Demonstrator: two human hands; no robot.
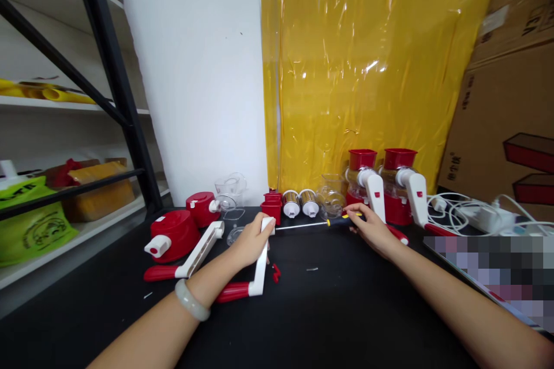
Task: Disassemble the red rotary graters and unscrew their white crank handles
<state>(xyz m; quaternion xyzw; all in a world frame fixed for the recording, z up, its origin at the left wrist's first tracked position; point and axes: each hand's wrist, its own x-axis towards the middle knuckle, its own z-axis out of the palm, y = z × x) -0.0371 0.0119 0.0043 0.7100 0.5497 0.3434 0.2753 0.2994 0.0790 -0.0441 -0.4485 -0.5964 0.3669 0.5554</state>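
My left hand [250,242] is closed round the upper end of a white crank arm with a red handle [255,277] that lies on the black table [329,311]. My right hand [371,232] grips the black and yellow handle of a screwdriver [320,223]; its metal shaft runs left, with the tip at the top of the crank arm. A small red piece [276,272] lies just right of the crank. A second white and red crank [190,259] rests to the left.
A red base [171,234] and another [201,207] stand at the left. Clear cups [231,189], a red cup [272,207], two metal drums [300,202] and two assembled red and white grinders [385,187] line the back. White cables [467,213] and cardboard boxes [506,98] fill the right; shelves [64,184] the left.
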